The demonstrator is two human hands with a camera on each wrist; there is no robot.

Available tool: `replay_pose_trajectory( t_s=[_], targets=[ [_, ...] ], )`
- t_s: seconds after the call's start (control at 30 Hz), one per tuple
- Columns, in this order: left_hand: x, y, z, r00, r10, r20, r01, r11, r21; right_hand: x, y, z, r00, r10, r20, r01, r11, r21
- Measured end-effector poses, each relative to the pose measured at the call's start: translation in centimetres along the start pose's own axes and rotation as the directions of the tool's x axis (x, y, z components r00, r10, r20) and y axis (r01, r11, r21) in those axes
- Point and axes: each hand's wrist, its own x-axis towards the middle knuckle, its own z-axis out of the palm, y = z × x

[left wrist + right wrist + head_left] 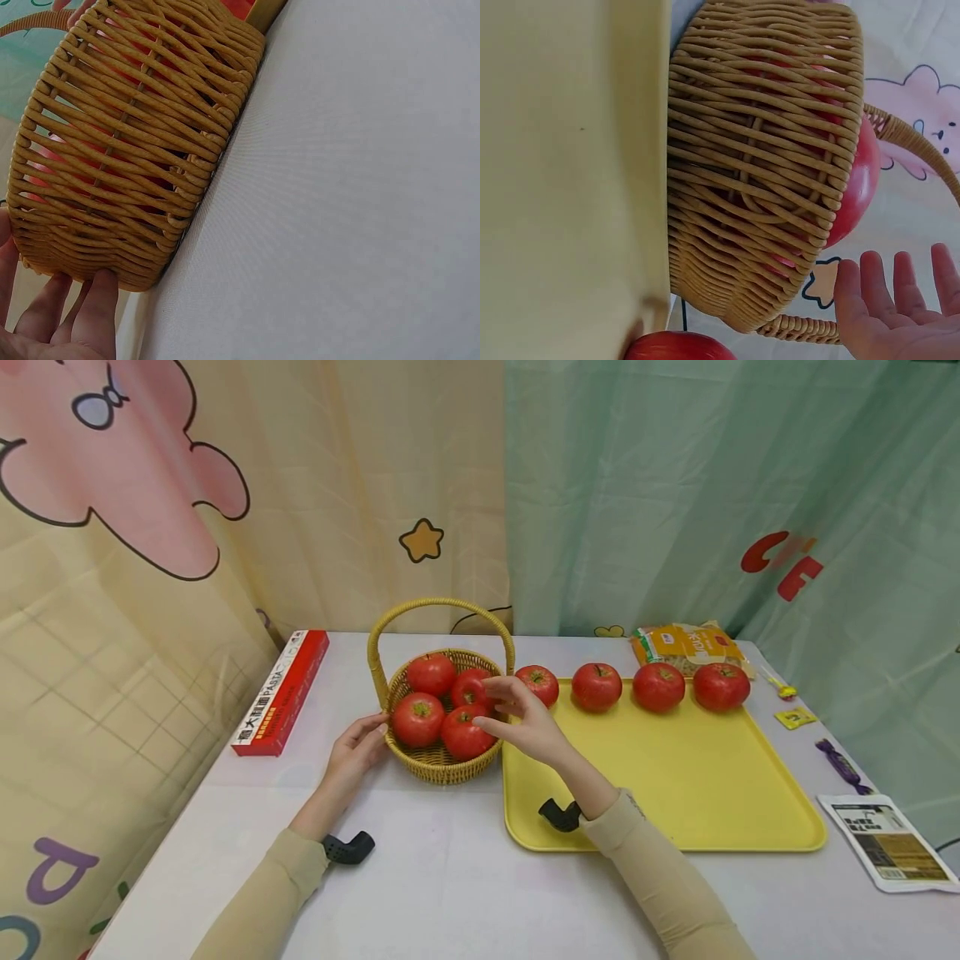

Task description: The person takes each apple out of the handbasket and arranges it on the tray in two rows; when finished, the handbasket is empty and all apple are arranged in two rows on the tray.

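Observation:
A woven yellow basket [438, 758] with a hoop handle holds several red tomatoes [417, 718] on the white table. My left hand [377, 727] rests with straight fingers against the basket's left wall; in the left wrist view its fingertips [82, 311] touch the wicker [135, 150]. My right hand [491, 703] hovers open over the basket's right rim, close to the tomatoes and holding nothing. The right wrist view shows its spread fingers [892, 296] apart from the basket [765, 165]. Several more tomatoes [596, 686] stand in a row on the far edge of the yellow tray [675, 793].
A red pasta box [281, 691] lies left of the basket. A yellow food packet [686, 645] sits behind the tray. At the right edge are a yellow sachet [795, 718], a purple wrapped sweet [843, 766] and a printed packet [888, 842]. Curtains close off the back and sides.

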Motion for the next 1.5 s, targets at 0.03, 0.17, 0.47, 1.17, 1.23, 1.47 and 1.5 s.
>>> replay_pose_trajectory(
  t_s=[0.03,0.17,0.47,1.17,1.23,1.47,1.5],
  targets=[
    [0.0,0.0,0.0,1.0,0.0,-0.003,0.0,1.0,-0.001,0.1,0.3,0.1,1.0,-0.002,0.004,0.002,1.0,-0.006],
    [0.0,0.0,0.0,1.0,0.002,-0.007,-0.002,1.0,0.001,0.2,1.0,0.5,1.0,-0.009,0.005,0.009,0.999,-0.046],
    [-0.1,-0.2,0.0,1.0,-0.002,-0.005,0.002,1.0,0.009,0.2,1.9,0.9,1.0,-0.011,0.005,0.012,0.993,-0.117],
    [-0.1,-0.1,-0.1,1.0,-0.005,-0.002,0.005,1.0,-0.004,0.5,2.7,1.8,0.999,0.025,0.024,-0.017,0.957,-0.289],
    [-0.2,0.0,-0.1,1.0,-0.006,-0.003,0.006,1.0,0.0,0.5,2.7,1.8,0.999,0.034,0.023,-0.025,0.952,-0.306],
    [-0.2,0.0,0.0,1.0,0.002,0.0,-0.002,1.0,-0.003,0.6,2.9,1.9,0.998,0.057,0.033,-0.039,0.922,-0.385],
    [-0.1,0.0,0.0,1.0,0.002,0.0,-0.002,1.0,-0.006,0.6,2.9,1.9,0.998,0.059,0.034,-0.041,0.919,-0.393]
  ],
)
